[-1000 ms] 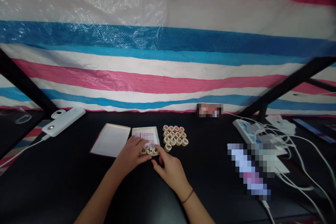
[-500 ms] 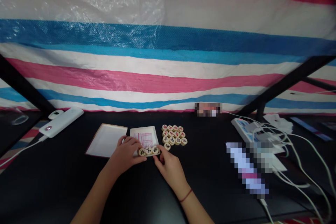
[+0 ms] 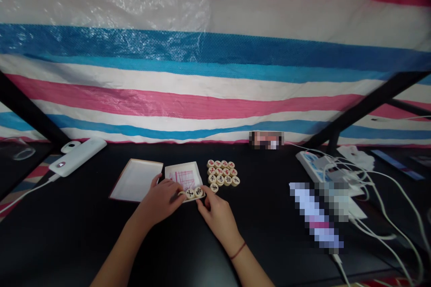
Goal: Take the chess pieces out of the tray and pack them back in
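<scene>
A shallow white box (image 3: 199, 171) lies on the black table, a paper with a purple and red grid (image 3: 184, 178) inside it. Two Chinese chess pieces with black characters (image 3: 194, 193) show along its near edge. My left hand (image 3: 167, 197) covers the box's near left corner, thumb and fingers closed on another Chinese chess piece, of which only a sliver shows. At the near right corner, my right hand (image 3: 215, 208) grips the box between thumb and fingers. Right of the box, stacked Chinese chess pieces (image 3: 223, 171) stand in rows, with one piece (image 3: 214, 188) in front.
The box lid (image 3: 137, 180) lies open side up at the left. Farther left is a white charging device (image 3: 78, 158) with a cable. A power strip (image 3: 311, 166) with tangled white cables and a blurred-out phone-like object (image 3: 316, 215) occupy the right. A striped sheet (image 3: 202, 107) hangs behind.
My left thumb and fingers have closed over the leftmost piece in the box's near row, hiding most of it. The box has turned slightly. My right hand stays at its corner.
</scene>
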A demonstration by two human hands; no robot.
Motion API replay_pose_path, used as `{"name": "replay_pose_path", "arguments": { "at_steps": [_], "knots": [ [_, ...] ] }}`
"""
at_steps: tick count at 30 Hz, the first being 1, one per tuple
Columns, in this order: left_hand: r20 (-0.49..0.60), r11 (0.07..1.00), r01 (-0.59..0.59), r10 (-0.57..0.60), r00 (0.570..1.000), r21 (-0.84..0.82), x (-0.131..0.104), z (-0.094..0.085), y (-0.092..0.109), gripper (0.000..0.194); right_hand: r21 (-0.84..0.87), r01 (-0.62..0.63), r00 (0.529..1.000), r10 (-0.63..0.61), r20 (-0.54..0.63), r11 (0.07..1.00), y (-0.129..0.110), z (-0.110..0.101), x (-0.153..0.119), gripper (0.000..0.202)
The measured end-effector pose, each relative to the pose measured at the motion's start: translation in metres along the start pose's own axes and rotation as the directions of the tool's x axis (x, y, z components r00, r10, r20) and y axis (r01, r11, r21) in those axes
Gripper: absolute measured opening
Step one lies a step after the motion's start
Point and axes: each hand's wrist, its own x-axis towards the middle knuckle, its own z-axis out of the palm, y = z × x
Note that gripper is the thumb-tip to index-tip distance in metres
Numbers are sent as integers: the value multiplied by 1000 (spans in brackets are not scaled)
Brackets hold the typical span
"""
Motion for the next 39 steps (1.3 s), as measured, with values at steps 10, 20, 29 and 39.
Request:
{"name": "replay_pose_path", "arguments": {
  "at_steps": [10, 20, 29, 39],
  "knots": [
    [-181, 998, -22, 11, 983, -62, 7, -3, -3, 7, 73, 31, 1000, -31, -2, 997, -1, -5, -1, 37],
    [-62, 844, 34, -80, 995, -535, 5, 20, 44, 14, 176, 360, 909, -302, -286, 916, -8, -10, -5, 35],
    [-156, 967, -10, -31, 987, -256, 7, 16, 25, 23, 154, 121, 928, -56, -368, 981, 27, -26, 2, 25],
    [0, 1000, 14, -14, 1000, -6, 7, 20, 13, 52, 109, 7, 969, 20, -247, 994, 50, -35, -1, 21]
  ]
}}
